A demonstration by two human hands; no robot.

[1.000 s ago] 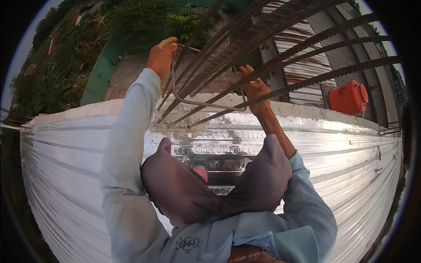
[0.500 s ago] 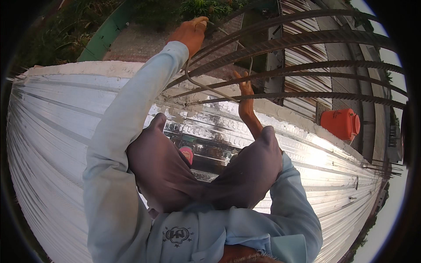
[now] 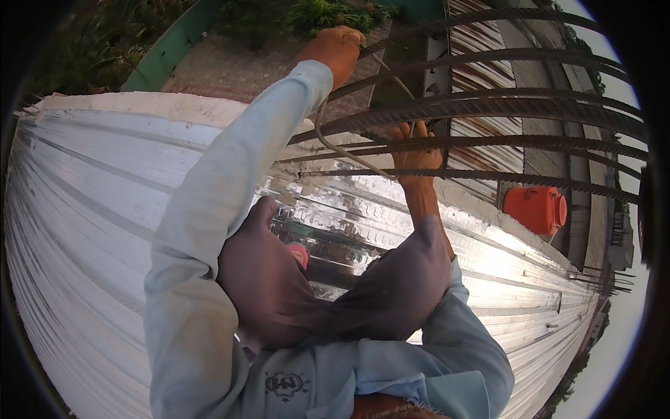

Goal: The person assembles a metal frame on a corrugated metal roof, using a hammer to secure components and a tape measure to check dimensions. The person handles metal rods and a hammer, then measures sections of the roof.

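A thin bent metal stirrup [image 3: 356, 159] forms a squarish loop around several ribbed rebars [image 3: 516, 109]. My left hand [image 3: 336, 54] is closed on the stirrup's upper left corner, above the bars. At its right side my right hand [image 3: 417, 150] reaches up from below, partly hidden behind two rebars, with its fingers curled about the stirrup. The rebars run from the wall top toward the right edge of the view. My legs [image 3: 272, 272] are bent, knees apart, over shiny corrugated metal sheets [image 3: 105, 181].
A rough concrete wall top [image 3: 160, 105] borders the sheets on the far side. Beyond it lie a paved yard [image 3: 216, 73], a green fence [image 3: 164, 59] and plants. A red-orange plastic tank [image 3: 534, 209] stands to the right, near rusty roofing [image 3: 485, 77].
My left hand has shifted right with the stirrup. My right hand has moved right and its fingers have curled around the stirrup's side. The view has turned slightly.
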